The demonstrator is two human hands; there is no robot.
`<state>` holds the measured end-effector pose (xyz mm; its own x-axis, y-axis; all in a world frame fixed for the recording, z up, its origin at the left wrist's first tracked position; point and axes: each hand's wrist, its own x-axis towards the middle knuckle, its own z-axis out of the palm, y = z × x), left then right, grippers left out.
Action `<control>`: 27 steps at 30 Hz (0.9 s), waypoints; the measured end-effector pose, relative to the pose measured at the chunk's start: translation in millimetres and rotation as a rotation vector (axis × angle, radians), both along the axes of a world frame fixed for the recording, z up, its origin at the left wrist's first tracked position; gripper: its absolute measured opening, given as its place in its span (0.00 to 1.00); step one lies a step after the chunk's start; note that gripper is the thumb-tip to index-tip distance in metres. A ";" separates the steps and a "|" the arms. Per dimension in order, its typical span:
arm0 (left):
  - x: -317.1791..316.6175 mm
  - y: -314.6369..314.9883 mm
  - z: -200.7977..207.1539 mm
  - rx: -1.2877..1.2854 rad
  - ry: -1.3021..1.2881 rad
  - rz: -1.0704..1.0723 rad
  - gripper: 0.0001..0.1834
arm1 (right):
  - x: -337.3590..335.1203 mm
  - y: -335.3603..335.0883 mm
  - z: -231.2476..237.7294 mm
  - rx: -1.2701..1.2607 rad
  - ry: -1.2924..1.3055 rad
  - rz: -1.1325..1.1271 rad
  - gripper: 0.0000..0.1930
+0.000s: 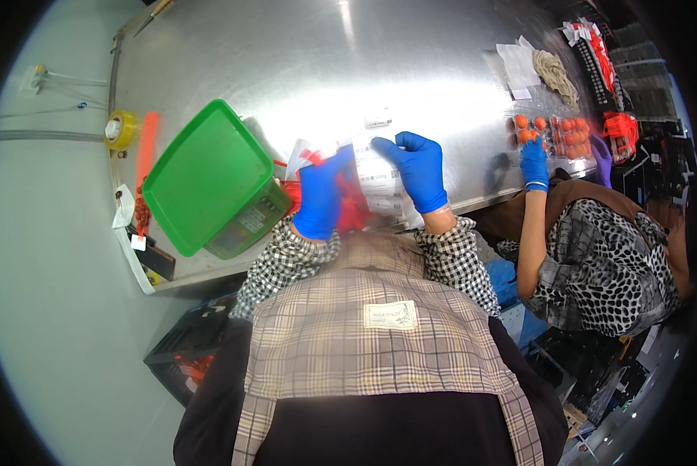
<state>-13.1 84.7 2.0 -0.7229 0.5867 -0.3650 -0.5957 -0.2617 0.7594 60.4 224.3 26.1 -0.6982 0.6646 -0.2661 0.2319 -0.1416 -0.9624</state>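
My left hand (pixel 319 196), in a blue glove, is smeared by motion among red netting (pixel 353 203) and a white-and-red piece. Whether its fingers grip any of this is unclear. In my right hand (pixel 421 172), also blue-gloved, the edge of a strip of white printed labels (pixel 379 175) is pinched between thumb and fingers. The strip hangs toward the table's near edge, just right of the netting. A loose white label (pixel 378 119) lies beyond my hands. Left of my left hand stands a clear container with a green lid (pixel 209 179).
Yellow tape (pixel 121 130), an orange-red strip (pixel 147 151) and a dark phone-like object (pixel 157 261) lie along the metal table's left side. At right, a co-worker's gloved hand (pixel 533 165) touches packs of orange round items (pixel 574 137). A beige cloth (pixel 554 76) lies beyond.
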 end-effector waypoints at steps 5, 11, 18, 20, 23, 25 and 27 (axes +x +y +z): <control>-1.4 1.6 3.5 0.033 -0.078 0.022 0.11 | -2.0 2.3 -7.6 0.010 -0.016 0.004 0.10; -5.9 -4.0 -30.1 0.062 0.044 0.007 0.15 | -5.1 -1.2 -22.7 0.022 0.000 0.012 0.10; -7.0 -16.7 -41.3 -0.103 0.083 -0.007 0.17 | -2.1 -5.4 -25.8 -0.052 0.063 -0.015 0.12; -9.2 -16.5 -30.8 -0.117 -0.021 0.038 0.18 | -0.5 -11.0 -15.5 -0.121 0.100 -0.044 0.13; -7.0 -24.4 -45.6 -0.127 0.162 0.007 0.18 | 0.2 -16.3 -26.9 -0.045 0.108 -0.001 0.11; -2.1 -27.4 -51.5 -0.103 0.257 -0.011 0.18 | -4.3 -28.5 -24.0 -0.041 0.073 -0.025 0.09; 3.9 -27.6 -47.7 -0.053 0.213 0.004 0.17 | -0.9 -29.7 -24.9 -0.039 0.064 -0.032 0.09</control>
